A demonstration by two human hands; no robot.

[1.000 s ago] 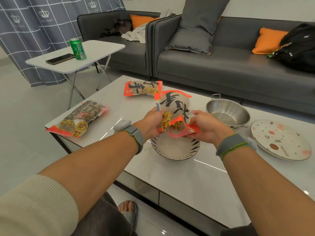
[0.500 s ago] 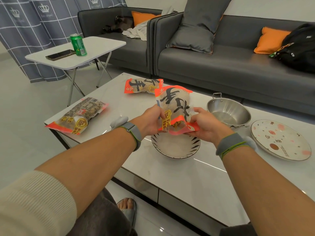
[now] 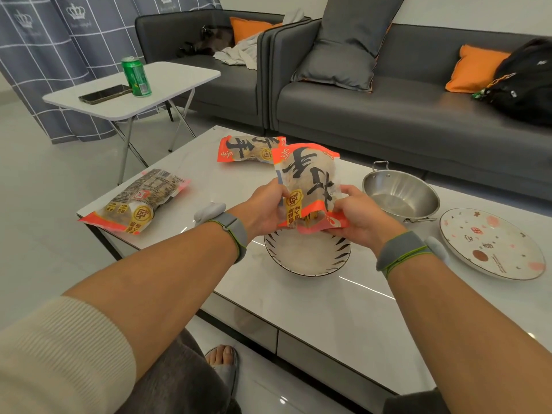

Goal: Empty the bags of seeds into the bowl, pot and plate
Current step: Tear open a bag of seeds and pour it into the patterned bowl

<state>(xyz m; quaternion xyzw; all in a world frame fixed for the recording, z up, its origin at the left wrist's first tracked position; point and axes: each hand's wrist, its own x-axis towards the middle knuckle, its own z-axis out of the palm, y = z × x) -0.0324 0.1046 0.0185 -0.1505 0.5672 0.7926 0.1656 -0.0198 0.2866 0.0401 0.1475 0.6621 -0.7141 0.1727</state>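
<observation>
2 hands, left hand (image 3: 265, 206) and right hand (image 3: 358, 215), each pinch the upended seed bag (image 3: 307, 182), mouth down over the empty bowl (image 3: 307, 253) on the tabletop (image 3: 343, 309), so seeds should drop in.

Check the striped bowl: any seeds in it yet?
Empty: the striped bowl shows only bare white inside, below the seed bag both hands hold.

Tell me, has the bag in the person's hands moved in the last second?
Hardly. The held bag still hangs mouth-down over the striped bowl, left of the pot; no clear shift against either.
</observation>
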